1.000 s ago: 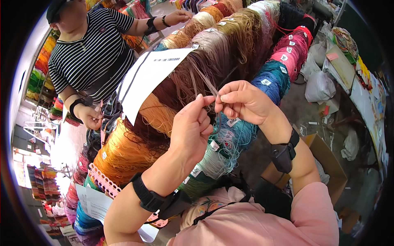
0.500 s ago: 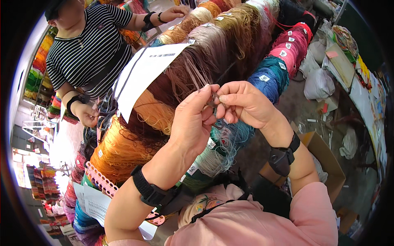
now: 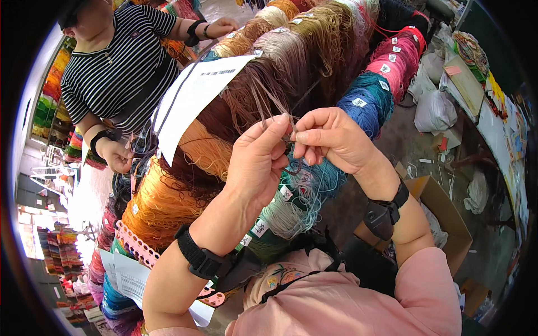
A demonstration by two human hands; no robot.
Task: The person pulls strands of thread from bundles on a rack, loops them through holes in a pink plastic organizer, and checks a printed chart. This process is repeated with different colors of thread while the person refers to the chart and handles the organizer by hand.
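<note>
A thin bundle of greyish-brown thread (image 3: 268,96) runs from the brown hanks on the rack down to my hands. Its upper part is pinched between the thumb and forefinger of my left hand (image 3: 259,154). Just beside it, my right hand (image 3: 336,140) has its fingers closed on the same thread, with a short end dangling below. Both hands are raised in front of the dark brown hanks (image 3: 241,109). Orange hanks (image 3: 168,196) hang to the left, and pale blue-green hanks (image 3: 286,215) lie beneath my hands.
A co-worker in a striped shirt (image 3: 120,67) stands across the rack at the left. White paper (image 3: 196,95) and a pink perforated strip (image 3: 134,243) lie against the thread. Blue and pink hanks (image 3: 358,112) line the right side. A cardboard box (image 3: 443,213) and white bags (image 3: 434,115) rest on the floor.
My hands have drawn slightly apart, the left shifting a little left. The thread loop between my fingers looks pulled tighter. The co-worker's far hand has moved slightly left.
</note>
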